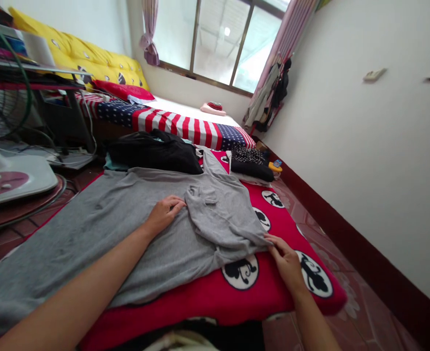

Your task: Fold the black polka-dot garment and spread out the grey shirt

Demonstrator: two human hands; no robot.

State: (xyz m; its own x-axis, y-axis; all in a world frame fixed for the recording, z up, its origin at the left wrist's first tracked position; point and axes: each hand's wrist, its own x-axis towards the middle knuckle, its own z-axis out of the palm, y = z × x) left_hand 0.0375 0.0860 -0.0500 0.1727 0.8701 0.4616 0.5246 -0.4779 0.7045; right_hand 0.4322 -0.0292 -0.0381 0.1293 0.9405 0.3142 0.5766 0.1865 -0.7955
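A grey shirt point(101, 234) lies spread flat on a red mat point(281, 292) printed with black-and-white round figures. One sleeve is folded in over the body. My left hand point(164, 213) rests flat on the shirt's middle, fingers stretched toward the fold. My right hand point(286, 261) pinches the sleeve's edge at the shirt's right side, over the mat.
A heap of black clothes point(154, 152) lies beyond the shirt, and a folded dark pile point(251, 165) sits to its right. A bed with a stars-and-stripes cover point(185, 124) stands behind. A fan base point(10, 178) is at left, a white wall point(364, 146) at right.
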